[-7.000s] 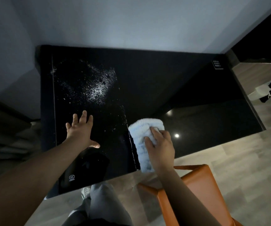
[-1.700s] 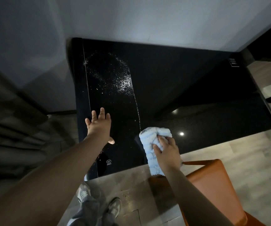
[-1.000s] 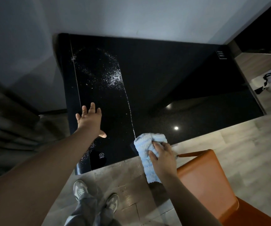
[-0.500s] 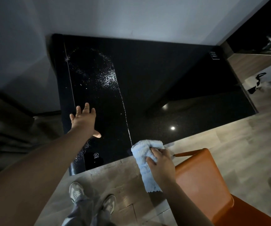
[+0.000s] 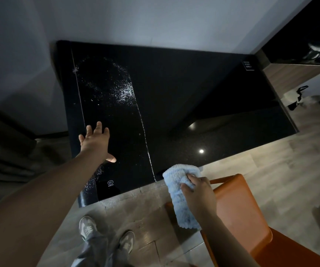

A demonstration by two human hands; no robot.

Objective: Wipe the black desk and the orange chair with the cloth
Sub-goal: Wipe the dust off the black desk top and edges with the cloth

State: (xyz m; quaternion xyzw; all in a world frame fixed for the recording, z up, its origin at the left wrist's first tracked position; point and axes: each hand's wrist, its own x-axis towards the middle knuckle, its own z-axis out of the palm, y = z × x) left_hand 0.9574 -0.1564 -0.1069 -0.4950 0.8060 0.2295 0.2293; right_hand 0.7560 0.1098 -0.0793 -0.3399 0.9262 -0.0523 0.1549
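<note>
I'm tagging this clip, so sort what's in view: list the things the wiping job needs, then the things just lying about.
Job:
- glossy black desk, white specks across its left part
- fluffy pale-blue cloth, in the right hand grip
- orange leather chair
- left hand, flat on the desk

Lying about:
- small white-lettered label
- black strap on the floor

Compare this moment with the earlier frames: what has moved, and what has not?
The right hand has dragged the cloth toward the person, off the black desk's near edge. White specks at the far left remain. The left hand stays flat on the desk.
</note>
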